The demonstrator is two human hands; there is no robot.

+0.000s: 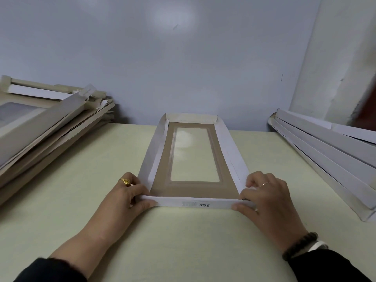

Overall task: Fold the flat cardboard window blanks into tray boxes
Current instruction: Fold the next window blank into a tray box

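Cardboard, brown inside and white outside, makes up the tray box (193, 157) lying at the centre of the frame on the pale counter (183, 241), its long axis running away from me toward the wall. A clear window sits in the middle of its floor. Both long side walls and the far end wall stand up; the near end flap (195, 204), printed "SGS", is the one I am working on.

My left hand (130, 192) pinches the near left corner, thumb under the flap and fingers curled over it. My right hand (264, 194) pinches the near right corner the same way. They sit well apart, one at each end of the flap.

I judge the board light and fairly stiff, but thin enough to crease wrongly or buckle around the window if pressed mid-span. Holding it at the corners, close to the score lines, looks the safest way to control it.

A heap of folded trays (50, 119) rests at the left of the frame, and a stack of flat blanks (325, 151) lies at the right.
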